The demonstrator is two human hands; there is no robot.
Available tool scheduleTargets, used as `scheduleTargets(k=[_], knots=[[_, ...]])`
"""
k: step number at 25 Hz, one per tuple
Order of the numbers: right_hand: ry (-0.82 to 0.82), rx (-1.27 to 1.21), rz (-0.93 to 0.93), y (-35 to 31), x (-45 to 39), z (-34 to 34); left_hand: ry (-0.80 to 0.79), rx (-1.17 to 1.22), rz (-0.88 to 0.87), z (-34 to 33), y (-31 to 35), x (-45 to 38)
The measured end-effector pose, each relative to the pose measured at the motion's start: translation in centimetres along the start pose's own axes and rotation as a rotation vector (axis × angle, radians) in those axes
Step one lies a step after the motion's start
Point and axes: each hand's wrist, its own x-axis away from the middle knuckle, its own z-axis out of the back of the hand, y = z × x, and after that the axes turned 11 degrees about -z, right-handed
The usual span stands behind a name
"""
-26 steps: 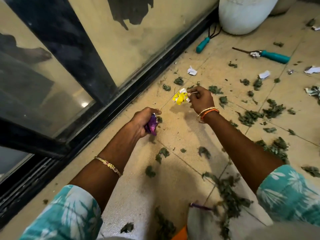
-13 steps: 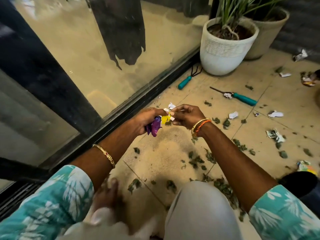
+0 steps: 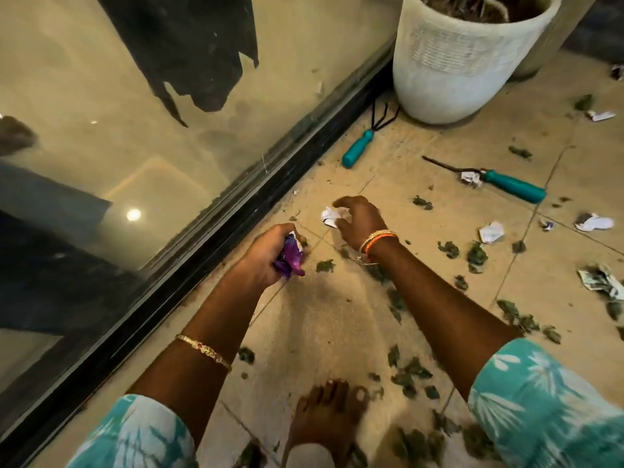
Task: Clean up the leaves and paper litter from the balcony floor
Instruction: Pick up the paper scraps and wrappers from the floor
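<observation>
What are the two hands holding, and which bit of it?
The left hand grips a crumpled purple wrapper by its upper part; the lower end sticks out. The right hand holds nothing yet, fingers spread over a crumpled white paper scrap.

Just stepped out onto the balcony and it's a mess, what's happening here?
A person is picking litter off the tiled floor by hand. The left hand grips crumpled purple wrappers. The right hand reaches down with curled fingers around a white paper scrap near the glass door track; whether it is gripped yet is unclear. Leaves, more paper bits and two teal-handled garden tools lie on the floor.
</observation>
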Motion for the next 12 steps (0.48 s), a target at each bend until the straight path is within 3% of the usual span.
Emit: scheduleTargets(k=[3,6,9,12], knots=[[-0.048,0.304,0.104,0.5,-2.9,-3.5,0.067,-0.120,-0.005,0.7,0.3,-2.6],[0.092,0.329,0.142,1.5,-3.7,-4.8,0.062,-0.200,-0.032,0.9,1.6,-4.0],[0.192,0.167,0.189,2.3,-3.8,-4.9,0.020,-0.169,-0.025,-0.1,1.8,-4.7],[0.228,-0.267,-0.022,1.7,-3.5,-2.7,-0.021,-0.106,-0.025,-1.5,0.7,-4.8]])
